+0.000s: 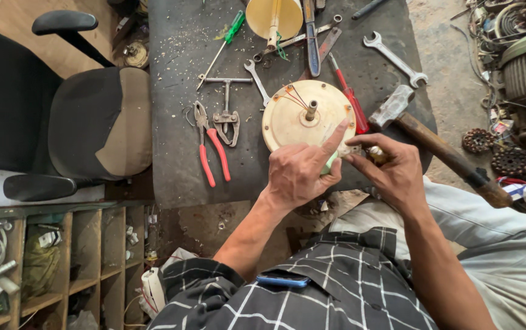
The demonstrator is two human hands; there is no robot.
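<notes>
The left hand (299, 171) lies on the near edge of a round cream motor housing (303, 119), its forefinger stretched out along the rim while the other fingers curl around a small pale green object (330, 164) that is mostly hidden. The right hand (391, 168) meets it at the same edge, fingertips pinched on a small brass-coloured part (377, 156) pressed against the housing's rim; what exactly that part is cannot be made out. The housing rests flat on a dark, scuffed workbench (177, 165), with a short shaft (310, 110) standing up from its centre and thin red and dark wires (290, 96) coming out beside the shaft. Just to the right of the housing lies a red-handled screwdriver (350, 95), touching or almost touching its rim, and beyond that a hammer (440, 146) with a wooden handle running off the bench's corner. Further right and behind the housing is an open-ended spanner (395, 59). To the housing's left sit a second spanner (257, 82), a metal gear puller (226, 113) and red-handled pliers (211, 150). Behind the housing are a green-handled screwdriver (223, 40), a blue-handled tool (312, 43) and a yellow cone-shaped cover (274, 17). Well to the left of the housing, off the bench, stands a black office chair (61, 116).
</notes>
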